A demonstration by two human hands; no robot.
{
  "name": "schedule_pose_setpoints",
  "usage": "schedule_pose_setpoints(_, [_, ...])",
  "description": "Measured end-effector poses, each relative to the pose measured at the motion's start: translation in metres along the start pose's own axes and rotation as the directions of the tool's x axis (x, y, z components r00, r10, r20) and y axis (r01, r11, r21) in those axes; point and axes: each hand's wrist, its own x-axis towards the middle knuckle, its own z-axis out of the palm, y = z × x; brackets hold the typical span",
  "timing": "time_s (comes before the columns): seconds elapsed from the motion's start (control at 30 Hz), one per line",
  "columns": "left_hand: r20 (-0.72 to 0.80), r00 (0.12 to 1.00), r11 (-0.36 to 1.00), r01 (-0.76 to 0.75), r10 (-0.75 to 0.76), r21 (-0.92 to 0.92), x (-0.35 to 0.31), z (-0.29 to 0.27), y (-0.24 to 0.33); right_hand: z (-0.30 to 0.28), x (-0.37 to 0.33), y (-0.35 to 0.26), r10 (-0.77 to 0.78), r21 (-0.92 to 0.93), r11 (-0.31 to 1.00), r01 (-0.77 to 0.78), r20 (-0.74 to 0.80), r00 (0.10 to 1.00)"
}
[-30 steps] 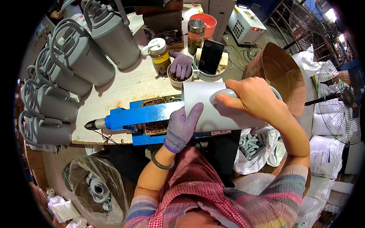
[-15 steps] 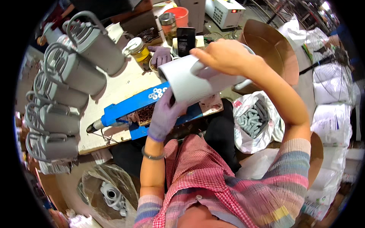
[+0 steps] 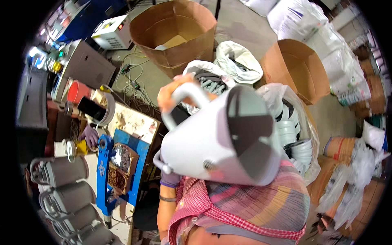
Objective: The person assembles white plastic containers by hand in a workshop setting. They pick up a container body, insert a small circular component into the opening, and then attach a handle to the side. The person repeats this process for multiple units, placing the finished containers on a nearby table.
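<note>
A light grey plastic pail (image 3: 196,149) hangs tilted in front of my body, its open mouth toward the right. It has a loop handle on its upper side and a small dark round fitting on its wall. My bare right hand (image 3: 169,94) is closed at the loop handle, blurred and partly covered by it. My left hand (image 3: 170,179), in a purple glove, is mostly hidden behind the pail's lower left end, so its fingers do not show. Left of it on the table lies a blue lever tool (image 3: 103,175), beside a tray of small brown and silvery parts (image 3: 121,167).
Several grey pails (image 3: 67,171) stand along the table's left side. A phone (image 3: 91,108), purple glove (image 3: 89,136) and yellow jar (image 3: 75,149) sit at the table's far end. Beyond are a cardboard bin (image 3: 188,53), white sacks (image 3: 241,73) and a bag of grey parts (image 3: 300,151).
My view has swung right, bringing the floor bins and sacks in. The pail has come up closer and turned, its mouth now to the right. The left hand is now mostly covered.
</note>
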Motion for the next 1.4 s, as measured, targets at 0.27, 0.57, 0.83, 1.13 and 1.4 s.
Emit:
schedule_pose_setpoints(0.27, [-0.064, 0.914, 0.916, 0.397, -0.4, -0.064, -0.09, -0.029, 0.01, -0.12, -0.362, 0.023, -0.525, -0.253, 0.7, -0.668, -0.816, -0.241])
schedule_pose_setpoints(0.57, [-0.479, 0.869, 0.961, 0.223, -0.119, 0.165, -0.1, -0.028, -0.015, -0.023, -0.485, 0.104, 0.606, 0.554, 0.223, -0.802, -0.723, -0.331])
schedule_pose_setpoints(0.83, [-0.622, 0.737, 0.95, 0.309, -0.264, -0.038, -0.112, -0.035, -0.019, -0.003, -0.512, 0.118, 0.395, 0.296, 0.3, -0.907, -0.904, -0.165])
schedule_pose_setpoints(1.13, [-0.736, 0.484, 0.877, 0.176, -0.473, -0.447, -0.172, -0.104, -0.009, -0.028, -0.268, -0.115, 0.135, -0.128, 0.428, -0.895, -0.97, 0.203])
schedule_pose_setpoints(1.4, [-0.796, 0.304, 0.851, 0.167, -0.524, -0.497, -0.226, -0.123, 0.014, 0.118, -0.02, -0.028, -0.14, -0.447, 0.894, 0.035, -0.204, 0.969])
